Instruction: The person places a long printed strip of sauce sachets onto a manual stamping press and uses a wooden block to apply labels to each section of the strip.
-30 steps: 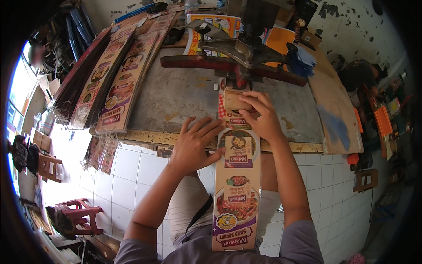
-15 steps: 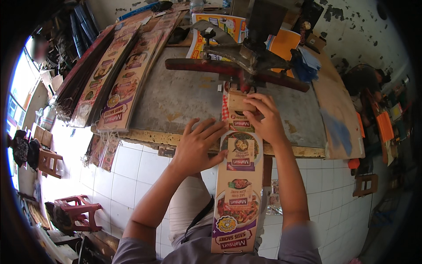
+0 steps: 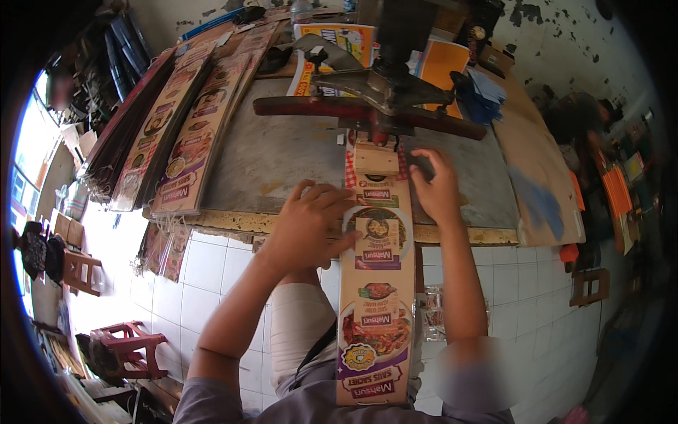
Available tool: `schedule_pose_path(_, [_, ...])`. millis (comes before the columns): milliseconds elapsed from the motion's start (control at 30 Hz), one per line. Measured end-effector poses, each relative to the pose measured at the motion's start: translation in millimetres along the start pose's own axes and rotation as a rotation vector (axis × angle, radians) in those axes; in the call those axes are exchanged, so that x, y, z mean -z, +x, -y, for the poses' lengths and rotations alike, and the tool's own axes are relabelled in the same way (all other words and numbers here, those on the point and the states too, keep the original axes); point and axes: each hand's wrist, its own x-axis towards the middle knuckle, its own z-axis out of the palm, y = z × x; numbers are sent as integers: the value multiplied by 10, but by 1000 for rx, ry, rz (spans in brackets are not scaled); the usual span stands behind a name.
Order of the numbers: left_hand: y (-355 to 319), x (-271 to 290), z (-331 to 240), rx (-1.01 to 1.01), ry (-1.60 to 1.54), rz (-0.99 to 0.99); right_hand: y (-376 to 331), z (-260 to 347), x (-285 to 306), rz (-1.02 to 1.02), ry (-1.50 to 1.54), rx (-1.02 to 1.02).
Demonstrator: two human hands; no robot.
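Printed strip (image 3: 376, 300) lies beneath the wooden block (image 3: 376, 161), unheld since the empty, half-open right hand (image 3: 436, 187) drew away; the loosely spread left hand (image 3: 305, 220) overlaps the strip's edge.

A rectangular wooden block (image 3: 376, 161) hides part of the long tan printed strip (image 3: 376, 283). Right of the strip, a grey fabric sleeve (image 3: 477, 385) is blurred; beyond the strip, a black metal column (image 3: 406, 32) is cut off above.
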Motion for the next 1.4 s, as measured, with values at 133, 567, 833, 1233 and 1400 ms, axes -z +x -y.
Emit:
schedule_pose_path(133, [201, 54, 239, 34, -106, -4, -7, -55, -95, 95, -92, -2])
schedule_pose_path(567, [739, -134, 846, -88, 105, 66, -54, -59, -153, 196, -355, 74])
schedule_pose_path(833, [717, -183, 890, -89, 133, 55, -59, -83, -189, 197, -397, 121])
schedule_pose_path(1233, [714, -255, 936, -92, 164, 41, -48, -77, -205, 214, -410, 139])
schedule_pose_path(1400, [706, -279, 965, -140, 229, -12, -40, -86, -206, 221, -433, 133])
